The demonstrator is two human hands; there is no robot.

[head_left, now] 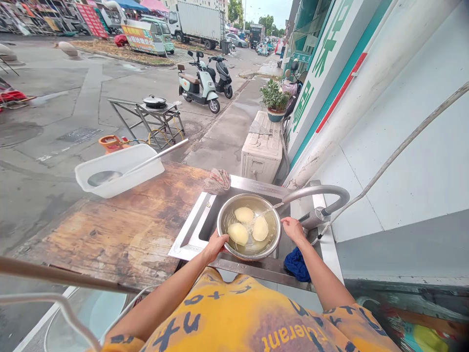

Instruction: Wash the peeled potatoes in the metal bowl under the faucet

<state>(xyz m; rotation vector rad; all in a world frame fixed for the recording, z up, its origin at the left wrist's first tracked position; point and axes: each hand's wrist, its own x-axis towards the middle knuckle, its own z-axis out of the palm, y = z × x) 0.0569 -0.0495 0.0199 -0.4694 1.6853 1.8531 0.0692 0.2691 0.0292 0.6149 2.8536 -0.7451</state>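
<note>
A round metal bowl [222,235] is over the sink [196,226], holding water and three pale yellow pieces that look like peeled potatoes [244,214]. My left hand [215,245] grips the bowl's left rim, the thumb along the edge and the other fingers hidden below. At the opposite rim, my right hand [292,229] has its fingers closed on the edge. Water [269,210] runs from the curved faucet [318,194] into the bowl.
A patterned rag [217,181] lies on the sink's far left corner, a blue cloth [297,264] at its near right. The wooden tabletop [135,230] on the left bears a white plastic tub [148,172] with a long-handled tool. A hose [403,144] crosses by the wall.
</note>
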